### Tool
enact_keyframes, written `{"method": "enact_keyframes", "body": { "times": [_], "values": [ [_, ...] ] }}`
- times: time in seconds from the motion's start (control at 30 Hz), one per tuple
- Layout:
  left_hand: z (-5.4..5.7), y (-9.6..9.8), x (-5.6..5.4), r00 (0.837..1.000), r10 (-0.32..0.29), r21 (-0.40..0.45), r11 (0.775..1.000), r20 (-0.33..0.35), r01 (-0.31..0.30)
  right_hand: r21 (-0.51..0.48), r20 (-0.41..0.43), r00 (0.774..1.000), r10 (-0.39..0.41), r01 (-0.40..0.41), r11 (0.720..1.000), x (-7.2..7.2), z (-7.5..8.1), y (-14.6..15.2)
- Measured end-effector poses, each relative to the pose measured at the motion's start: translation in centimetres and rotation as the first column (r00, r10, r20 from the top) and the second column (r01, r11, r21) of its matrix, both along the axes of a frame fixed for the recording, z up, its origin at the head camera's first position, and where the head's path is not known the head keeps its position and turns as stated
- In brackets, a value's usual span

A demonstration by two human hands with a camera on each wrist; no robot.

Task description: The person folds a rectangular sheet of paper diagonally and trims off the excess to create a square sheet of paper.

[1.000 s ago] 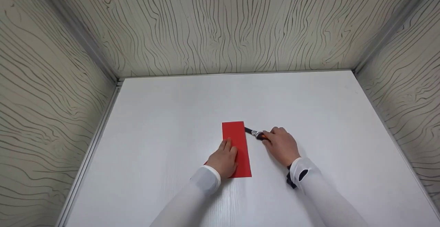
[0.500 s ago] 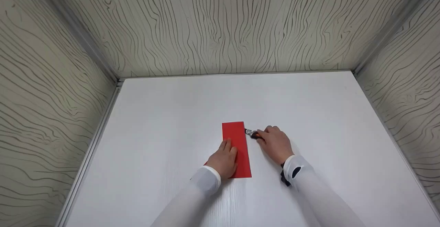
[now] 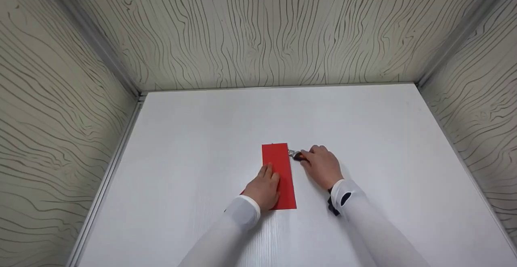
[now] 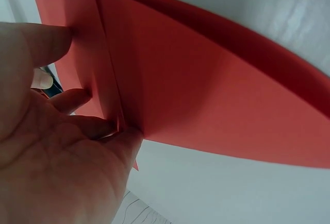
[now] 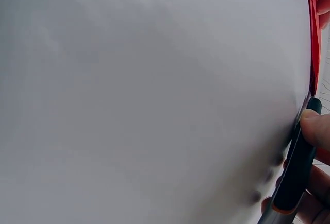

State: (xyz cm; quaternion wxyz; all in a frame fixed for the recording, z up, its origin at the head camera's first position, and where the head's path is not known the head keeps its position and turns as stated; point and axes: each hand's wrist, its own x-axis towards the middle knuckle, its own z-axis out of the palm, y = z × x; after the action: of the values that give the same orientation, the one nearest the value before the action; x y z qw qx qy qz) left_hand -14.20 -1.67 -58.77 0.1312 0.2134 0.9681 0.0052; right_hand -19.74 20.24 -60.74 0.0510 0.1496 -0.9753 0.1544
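A folded sheet of red paper (image 3: pixel 280 166) lies on the white table, its layers bowed apart in the left wrist view. My left hand (image 3: pixel 262 188) presses on its left part with extended fingers. My right hand (image 3: pixel 323 168) grips a utility knife (image 3: pixel 297 155) with a black and orange handle, just right of the paper. The knife's metal collar sits at the paper's right edge, near the top, and its blade is hidden by the red paper. In the right wrist view, the thumb lies along the knife handle (image 5: pixel 296 167).
The white tabletop (image 3: pixel 194 137) spreads around both hands. Wood-patterned panels (image 3: pixel 250 28) rise at the back and on both sides. A grey metal rail (image 3: pixel 109 170) runs along the left edge.
My right hand has moved left with the utility knife. The dark blade, visible a second ago, has slid out of sight at the paper's right edge. My left hand stays in place.
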Motion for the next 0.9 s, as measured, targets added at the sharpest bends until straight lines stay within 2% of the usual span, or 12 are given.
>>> {"method": "enact_keyframes", "body": {
  "times": [0.27, 0.63, 0.9],
  "values": [
    [0.1, 0.0, 0.0, 1.000, 0.013, 0.005, 1.000, 0.022, -0.013, -0.005, 0.000, 1.000, 0.002, -0.002, 1.000, -0.1, 0.1, 0.1],
    [-0.1, 0.0, -0.1, 1.000, 0.015, 0.041, 0.999, 0.019, -0.016, -0.014, 0.007, 1.000, -0.012, 0.012, 1.000, -0.2, 0.2, 1.0],
    [0.0, 0.0, 0.0, 0.999, 0.026, 0.044, 0.999, 0.029, -0.027, -0.030, -0.018, 0.999, -0.032, 0.031, 0.999, -0.4, 0.1, 1.6]
  ]
}}
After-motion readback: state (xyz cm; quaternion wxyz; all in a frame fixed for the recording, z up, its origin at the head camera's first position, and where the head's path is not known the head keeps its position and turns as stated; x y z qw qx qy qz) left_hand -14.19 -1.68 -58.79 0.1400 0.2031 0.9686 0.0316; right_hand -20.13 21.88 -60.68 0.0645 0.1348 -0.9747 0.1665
